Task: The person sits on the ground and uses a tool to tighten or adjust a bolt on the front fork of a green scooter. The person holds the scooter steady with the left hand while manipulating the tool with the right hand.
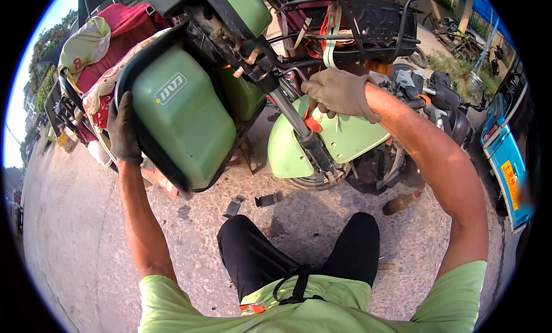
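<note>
My left hand [123, 126], in a dark glove, grips the black-edged rim of a green plastic leg shield [190, 120] on a three-wheeler. My gloved right hand [339, 94] is closed beside the steel front fork [293, 114]; what its fingers hold is hard to make out. A bent metal bar shows just beyond its fingertips. Pale straps [329, 45] hang from the black wire basket [374, 25] above that hand, and a red strap [312, 121] dangles below it. A light green front mudguard [284, 152] sits at the fork's lower end.
Seats with red covers [109, 45] are at upper left. Dark motorbike parts [437, 108] stand behind my right arm, with a blue vehicle [500, 160] at far right. A brown bottle [399, 202] and small black pieces [267, 199] lie on the concrete [92, 218].
</note>
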### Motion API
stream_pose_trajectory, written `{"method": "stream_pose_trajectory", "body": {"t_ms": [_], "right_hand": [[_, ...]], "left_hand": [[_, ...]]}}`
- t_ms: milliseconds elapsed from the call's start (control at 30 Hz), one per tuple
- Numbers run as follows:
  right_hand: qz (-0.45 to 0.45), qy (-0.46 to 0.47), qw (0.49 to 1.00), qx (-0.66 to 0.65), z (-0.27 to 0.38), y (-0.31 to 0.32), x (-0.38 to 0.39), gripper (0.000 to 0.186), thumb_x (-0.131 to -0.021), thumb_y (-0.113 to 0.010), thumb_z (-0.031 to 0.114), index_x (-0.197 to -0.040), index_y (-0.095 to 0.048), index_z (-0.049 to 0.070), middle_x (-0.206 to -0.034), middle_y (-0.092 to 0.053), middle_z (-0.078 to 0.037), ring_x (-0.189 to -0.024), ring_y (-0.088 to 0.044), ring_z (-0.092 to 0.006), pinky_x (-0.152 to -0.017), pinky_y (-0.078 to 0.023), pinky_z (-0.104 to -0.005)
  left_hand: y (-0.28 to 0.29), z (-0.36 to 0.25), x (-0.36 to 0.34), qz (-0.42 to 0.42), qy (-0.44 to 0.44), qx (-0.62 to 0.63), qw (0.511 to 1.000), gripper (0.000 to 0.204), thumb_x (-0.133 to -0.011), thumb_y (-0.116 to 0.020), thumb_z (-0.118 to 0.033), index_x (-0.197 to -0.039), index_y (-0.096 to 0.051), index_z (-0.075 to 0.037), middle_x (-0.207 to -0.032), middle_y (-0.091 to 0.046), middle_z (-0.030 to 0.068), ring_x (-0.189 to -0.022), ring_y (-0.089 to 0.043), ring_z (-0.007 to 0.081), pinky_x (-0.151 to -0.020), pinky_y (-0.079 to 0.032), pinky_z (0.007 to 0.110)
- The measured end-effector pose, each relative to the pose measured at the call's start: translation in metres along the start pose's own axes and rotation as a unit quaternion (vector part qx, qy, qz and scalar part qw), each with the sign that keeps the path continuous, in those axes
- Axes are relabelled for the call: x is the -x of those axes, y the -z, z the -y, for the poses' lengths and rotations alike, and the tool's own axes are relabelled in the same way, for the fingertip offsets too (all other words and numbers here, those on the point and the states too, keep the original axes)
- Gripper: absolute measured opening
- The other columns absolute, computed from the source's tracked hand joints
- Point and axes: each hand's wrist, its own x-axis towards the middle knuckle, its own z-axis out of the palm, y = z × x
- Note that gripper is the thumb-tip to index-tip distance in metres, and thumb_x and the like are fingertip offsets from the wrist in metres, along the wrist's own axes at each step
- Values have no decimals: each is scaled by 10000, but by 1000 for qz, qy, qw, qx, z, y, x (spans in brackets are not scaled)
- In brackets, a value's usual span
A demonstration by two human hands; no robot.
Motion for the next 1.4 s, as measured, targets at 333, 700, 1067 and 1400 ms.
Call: {"method": "stream_pose_trajectory", "body": {"t_ms": [333, 700, 1067, 1400], "right_hand": [[23, 35, 991, 129, -14, 11, -11, 388, -1013, -531, 356, -1106, -723, 32, -977, -746, -132, -896, -705, -283, -804, -548, -404], [-227, 60, 944, 231, -65, -31, -68, 315, -967, -554, 301, -937, -700, 23, -945, -685, -214, -936, -659, -421, -854, -515, -509], [-224, 129, 957, 130, -67, -29, -61, 340, -979, -546, 344, -1011, -696, 41, -916, -706, -194, -917, -688, -380, -831, -529, -473], [-296, 92, 936, 165, -70, -38, -60, 359, -997, -548, 416, -1009, -683, 84, -890, -713, -160, -883, -697, -360, -792, -545, -467]], "left_hand": [[-8, -4, 5, 7, 11, 32, 999, 415, -1034, -585, -339, -1316, -595, -34, -1098, -675, 50, -945, -633, 120, -821, -513, 263], [-11, -3, 7, 8, 12, 49, 999, 419, -1062, -517, -297, -1331, -590, 16, -1200, -667, 90, -1048, -639, 157, -928, -507, 293], [-3, 9, 0, 3, -205, -168, 964, 379, -1031, -580, -260, -1290, -587, 17, -1092, -691, 112, -956, -677, 182, -860, -557, 316], [-5, -3, 5, 22, -16, 15, 1000, 438, -1076, -476, -298, -1357, -572, 24, -1252, -649, 105, -1099, -627, 167, -962, -496, 303]]}}
